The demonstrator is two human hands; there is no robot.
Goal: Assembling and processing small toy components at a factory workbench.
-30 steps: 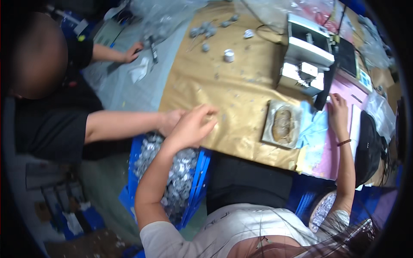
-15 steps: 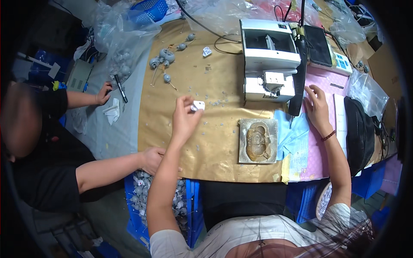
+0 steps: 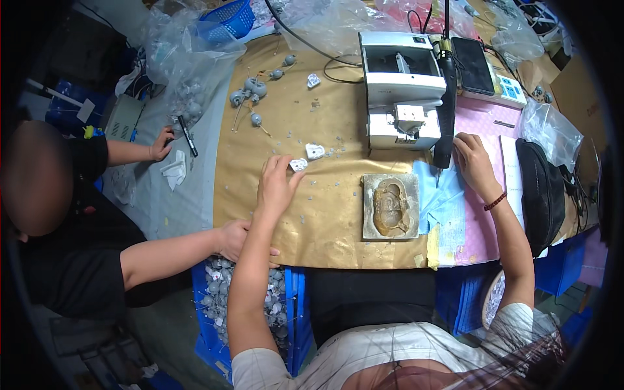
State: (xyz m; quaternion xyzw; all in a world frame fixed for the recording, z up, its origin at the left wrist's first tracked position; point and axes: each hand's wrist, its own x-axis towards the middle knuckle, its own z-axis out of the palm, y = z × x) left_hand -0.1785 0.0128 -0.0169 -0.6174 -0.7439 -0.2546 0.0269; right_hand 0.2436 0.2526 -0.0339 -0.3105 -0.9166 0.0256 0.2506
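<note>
My left hand (image 3: 275, 187) is over the gold table cover, with thumb and fingertips closed around a small white moulded piece (image 3: 298, 165). A second white piece (image 3: 315, 151) lies just beyond it, close to the fingertips. My right hand (image 3: 476, 164) rests on the pink mat, fingers loosely bent and holding nothing that I can see. Just left of those fingers is a black pen-shaped tool (image 3: 445, 110) with a thin tip, beside a white box-shaped machine (image 3: 406, 84). Whether the fingers touch the tool is unclear. A square mould block (image 3: 372, 224) with a brown, rounded hollow sits between my hands.
A co-worker's hand (image 3: 233, 240) rests at the table's left edge; the other is near a black marker (image 3: 188, 136). Grey ball-shaped parts (image 3: 255, 89) lie farther back. Below the edge, a blue crate (image 3: 296, 312) holds many more. A black pouch (image 3: 543, 195) stands at right.
One white piece now lies on the table, while another is at my left fingertips, lower than before. My right fingers have come down and in toward the black tool.
</note>
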